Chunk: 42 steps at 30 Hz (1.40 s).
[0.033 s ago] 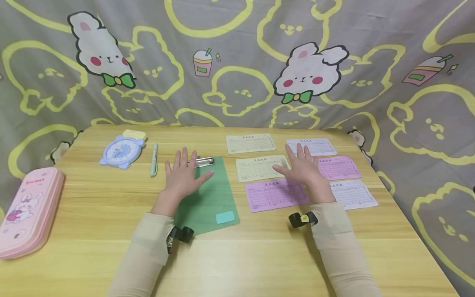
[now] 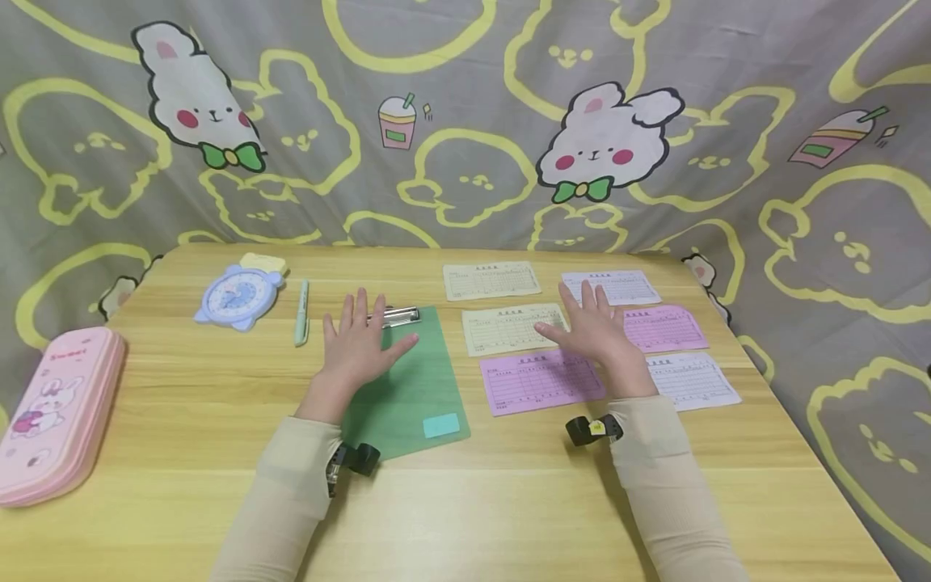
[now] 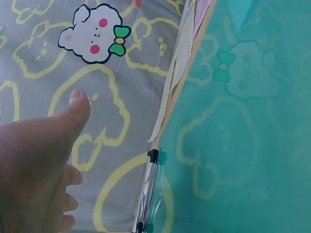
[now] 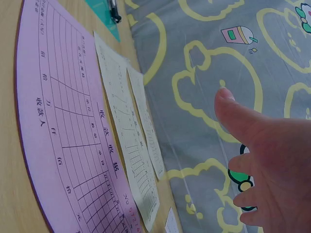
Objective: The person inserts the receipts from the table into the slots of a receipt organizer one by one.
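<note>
Green clipboard (image 2: pixel 420 380), overhung by left grip (image 2: pixel 356 346); six receipt slips (image 2: pixel 534 386), partly overhung by right grip (image 2: pixel 593 333); grips spread, nothing is held. Pen (image 2: pixel 301 314), laid at left grip's ten o'clock.

Left hand (image 3: pixel 36 165): 8 o'clock, thumb stretched out, three fingertips below it, apart from clip
Green clipboard (image 3: pixel 272 179): 1 to 5 o'clock, glossy, cloth pattern mirrored in it
Metal clip (image 3: pixel 146 189): 6 o'clock, at clipboard's edge, black end
Turquoise patch (image 3: pixel 240 12): 1 o'clock, cut by frame top
Pale slips (image 3: pixel 180 58): 12 o'clock, steep slant, print unreadable
Pink slip (image 3: pixel 200 14): 1 o'clock, partly out of frame
Tabletop (image 3: pixel 168 114): thin wood-tone strip between slips and clipboard
Cloth (image 3: pixel 138 97): 7 to 12 o'clock, gray, yellow outlines
Rabbit print (image 3: pixel 97 34): 11 o'clock, green bow
</note>
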### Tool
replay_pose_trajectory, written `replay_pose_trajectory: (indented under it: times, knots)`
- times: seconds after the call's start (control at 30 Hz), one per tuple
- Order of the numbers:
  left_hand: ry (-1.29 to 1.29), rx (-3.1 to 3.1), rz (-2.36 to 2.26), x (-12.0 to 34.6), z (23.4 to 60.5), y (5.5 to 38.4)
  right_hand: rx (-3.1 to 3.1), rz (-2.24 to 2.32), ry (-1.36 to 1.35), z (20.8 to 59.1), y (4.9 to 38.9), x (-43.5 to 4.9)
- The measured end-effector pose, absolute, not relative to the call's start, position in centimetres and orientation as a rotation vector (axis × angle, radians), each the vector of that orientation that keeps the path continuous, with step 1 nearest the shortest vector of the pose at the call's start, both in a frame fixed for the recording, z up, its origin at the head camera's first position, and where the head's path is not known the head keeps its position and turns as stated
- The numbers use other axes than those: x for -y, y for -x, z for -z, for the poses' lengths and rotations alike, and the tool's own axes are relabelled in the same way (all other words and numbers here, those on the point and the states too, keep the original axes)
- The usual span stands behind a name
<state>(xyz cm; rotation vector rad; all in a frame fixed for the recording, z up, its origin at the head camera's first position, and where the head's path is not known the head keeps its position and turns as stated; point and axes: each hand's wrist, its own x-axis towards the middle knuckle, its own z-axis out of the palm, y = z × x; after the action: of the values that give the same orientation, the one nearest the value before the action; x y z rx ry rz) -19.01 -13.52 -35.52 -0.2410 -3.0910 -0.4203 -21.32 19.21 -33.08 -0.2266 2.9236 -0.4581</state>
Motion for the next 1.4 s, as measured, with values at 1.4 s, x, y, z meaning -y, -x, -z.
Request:
replay_pose_trajectory:
  times: [1.4]
  knots:
    - [0.497, 2.909, 1.033, 18.1, 38.3, 23.6, -2.981, 1.047, 0.119, 34.9, 16.2, -35.6]
